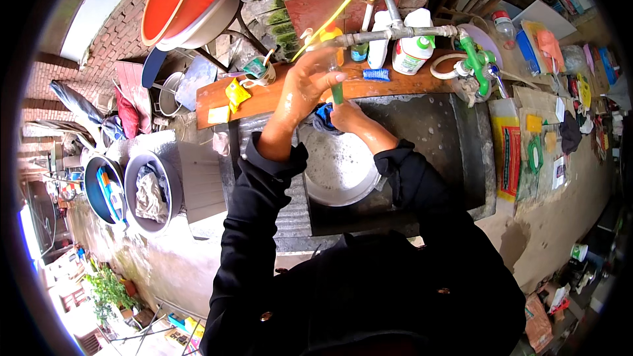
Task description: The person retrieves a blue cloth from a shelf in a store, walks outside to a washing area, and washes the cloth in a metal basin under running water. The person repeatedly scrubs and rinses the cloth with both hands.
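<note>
My left hand [307,81] is raised over the far left corner of the basin, wet and curved, its thumb beside a narrow green object [337,94]. Whether it touches that object is unclear. Below it, my right hand [348,117] is closed around the green object's lower end. A dark blue cloth [324,117] bunches against the right hand's fingers at the basin's far rim; part of it is hidden. The round metal basin [341,199] holds foamy water and stands in a dark stone sink [420,158]. Both my sleeves are black and pushed up.
Behind the sink, a wooden board [282,90] bears a mug [262,75], a yellow packet [237,94], a blue scrubber [376,74] and white bottles [413,52]. A metal pipe [390,34] and green valve [477,66] stand over it. At left is a grey tub [152,225] of clothes.
</note>
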`<state>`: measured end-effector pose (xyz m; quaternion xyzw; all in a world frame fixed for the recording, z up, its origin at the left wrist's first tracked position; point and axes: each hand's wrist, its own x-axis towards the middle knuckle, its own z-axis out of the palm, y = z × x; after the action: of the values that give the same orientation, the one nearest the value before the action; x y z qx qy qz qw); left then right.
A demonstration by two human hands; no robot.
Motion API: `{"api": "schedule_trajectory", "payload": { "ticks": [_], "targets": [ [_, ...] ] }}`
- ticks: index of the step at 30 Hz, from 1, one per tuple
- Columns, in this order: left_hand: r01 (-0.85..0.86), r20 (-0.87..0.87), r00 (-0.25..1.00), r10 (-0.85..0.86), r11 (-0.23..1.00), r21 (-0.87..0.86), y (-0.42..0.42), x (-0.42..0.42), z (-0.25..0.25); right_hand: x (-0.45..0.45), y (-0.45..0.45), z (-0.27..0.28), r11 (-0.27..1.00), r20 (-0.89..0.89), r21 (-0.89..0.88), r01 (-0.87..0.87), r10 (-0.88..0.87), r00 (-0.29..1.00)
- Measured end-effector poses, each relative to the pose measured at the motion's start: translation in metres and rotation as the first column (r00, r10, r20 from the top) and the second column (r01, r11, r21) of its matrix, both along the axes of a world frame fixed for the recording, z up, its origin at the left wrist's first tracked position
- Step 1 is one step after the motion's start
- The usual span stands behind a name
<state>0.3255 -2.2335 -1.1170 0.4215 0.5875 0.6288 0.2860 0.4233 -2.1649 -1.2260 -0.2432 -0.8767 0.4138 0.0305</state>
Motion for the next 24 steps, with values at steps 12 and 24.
{"api": "schedule_trajectory", "payload": {
  "ticks": [12, 24],
  "targets": [
    [-0.2, 0.882, 0.354, 0.31, 0.947, -0.252, -0.045, 0.045, -0.152, 0.016, -0.023, -0.017, 0.691, -0.331, -0.701, 0.175, -0.533, 0.779],
    [-0.267, -0.543, 0.768, -0.34, 0.602, -0.753, -0.012, 0.055, -0.21, 0.006, -0.004, -0.004, -0.672, 0.325, -0.727, -0.141, -0.519, 0.791]
  ]
}}
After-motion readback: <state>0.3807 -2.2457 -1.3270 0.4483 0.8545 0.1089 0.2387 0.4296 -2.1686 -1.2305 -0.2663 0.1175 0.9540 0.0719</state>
